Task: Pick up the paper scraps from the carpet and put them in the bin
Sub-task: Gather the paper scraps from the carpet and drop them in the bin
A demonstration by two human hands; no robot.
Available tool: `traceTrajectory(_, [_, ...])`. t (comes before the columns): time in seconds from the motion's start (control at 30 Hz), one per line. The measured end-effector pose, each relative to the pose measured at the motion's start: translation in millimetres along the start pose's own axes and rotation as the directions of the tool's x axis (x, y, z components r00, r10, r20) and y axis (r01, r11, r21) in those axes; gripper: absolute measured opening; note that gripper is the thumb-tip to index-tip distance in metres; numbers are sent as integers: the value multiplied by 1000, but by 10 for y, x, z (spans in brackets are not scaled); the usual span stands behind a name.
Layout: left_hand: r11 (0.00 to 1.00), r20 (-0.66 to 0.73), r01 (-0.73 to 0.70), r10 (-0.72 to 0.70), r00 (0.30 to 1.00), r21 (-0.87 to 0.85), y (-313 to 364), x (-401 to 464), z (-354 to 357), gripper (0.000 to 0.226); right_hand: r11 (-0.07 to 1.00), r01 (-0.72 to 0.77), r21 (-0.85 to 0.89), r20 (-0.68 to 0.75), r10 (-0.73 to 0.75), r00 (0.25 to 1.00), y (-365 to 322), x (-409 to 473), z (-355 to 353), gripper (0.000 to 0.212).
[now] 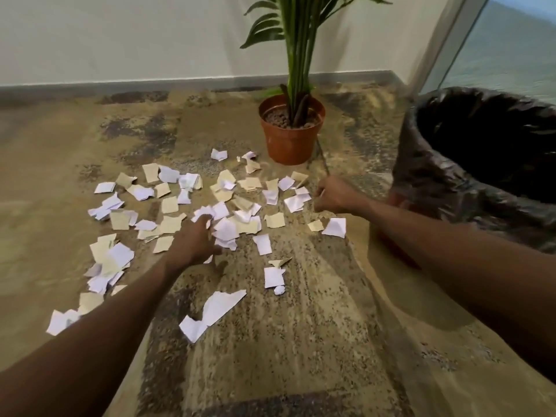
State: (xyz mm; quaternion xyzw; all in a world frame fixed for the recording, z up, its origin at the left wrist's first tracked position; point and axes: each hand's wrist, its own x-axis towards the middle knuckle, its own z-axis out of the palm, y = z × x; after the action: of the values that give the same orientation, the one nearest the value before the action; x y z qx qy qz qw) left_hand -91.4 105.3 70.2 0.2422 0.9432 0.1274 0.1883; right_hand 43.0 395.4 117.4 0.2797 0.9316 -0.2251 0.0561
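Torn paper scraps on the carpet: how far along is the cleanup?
Barely started. Done: nothing visible; the black-lined bin's inside is too dark to check. In hand: left hand is on white and tan paper scraps; right hand is curled, contents unclear. Left: dozens cover the carpet.

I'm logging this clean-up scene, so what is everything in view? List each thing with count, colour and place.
paper scraps: dozens, white and tan, strewn across the carpet centre-left
carpet: one, mottled tan and dark, covers the floor
bin: one, black liner, right edge
potted plant: one, green in a terracotta pot, behind the scraps
wall: white, grey skirting, at the back
left hand: fingers on scraps mid-pile
right hand: closed, near the bin
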Motion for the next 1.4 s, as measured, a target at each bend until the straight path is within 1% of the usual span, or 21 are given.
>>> traceTrajectory(0.07, [995,16,32,-33,999,95,-150,88,88,115,996,40,-81,57,-36,998,-9,194,174,56])
traceTrajectory(0.1, [988,22,39,-43,999,149,-197,142,126,123,995,45,-91,79,-38,996,-14,286,247,72])
traceTrajectory(0.17, [972,32,26,-35,999,233,-241,256,168,132,996,39,-78,106,-30,994,-23,483,355,98])
traceTrajectory(0.23, [955,36,-44,35,999,293,-206,392,179,134,989,40,-140,125,-23,992,-34,681,419,113])
traceTrajectory(0.3, [950,51,-72,59,997,303,-118,517,187,138,971,44,-236,152,-8,988,-49,832,459,126])
traceTrajectory(0.37, [953,69,-73,55,996,294,-43,618,216,139,967,26,-254,193,24,981,-45,930,498,137])
traceTrajectory(0.43, [944,99,-98,70,993,316,-27,710,240,144,970,15,-241,237,44,970,-11,1009,548,140])
traceTrajectory(0.53, [934,167,-129,77,983,332,-46,800,210,147,979,22,-204,267,35,963,18,1090,620,136])
traceTrajectory(0.67, [932,250,-153,71,966,327,-4,883,172,145,979,2,-205,206,41,978,-54,1183,664,132])
traceTrajectory(0.73, [926,254,-166,80,964,339,0,881,170,141,982,22,-186,221,20,975,-120,1192,697,128])
traceTrajectory(0.8, [923,218,-175,103,970,343,-25,846,168,134,976,77,-201,266,-22,964,-215,1167,764,125])
traceTrajectory(0.87, [923,163,-184,136,977,338,-43,784,173,119,959,148,-240,303,-71,950,-336,1121,862,124])
traceTrajectory(0.93, [928,101,-189,165,981,321,-55,703,184,94,946,206,-251,324,-118,939,-476,1076,936,123])
traceTrajectory(1.03, [946,-10,-227,236,972,231,-84,570,232,58,942,256,-219,369,-163,915,-695,1017,976,122])
traceTrajectory(1.1, [954,-68,-241,256,964,176,-82,485,252,50,912,314,-263,381,-201,902,-848,962,1011,118])
traceTrajectory(1.17, [953,-56,-249,262,964,172,-45,431,265,61,884,361,-295,371,-242,896,-963,907,1070,106])
traceTrajectory(1.23, [939,19,-286,287,958,189,-3,401,278,77,891,378,-253,335,-285,898,-1018,860,1124,84])
traceTrajectory(1.27, [931,50,-309,305,951,196,8,388,287,80,895,382,-229,312,-305,900,-1026,839,1145,71])
traceTrajectory(1.33, [913,82,-344,335,939,220,-2,361,293,74,900,383,-206,272,-324,906,-1025,794,1170,49])
traceTrajectory(1.4, [895,88,-380,369,925,235,-36,335,295,64,910,378,-169,229,-337,913,-1011,753,1177,33])
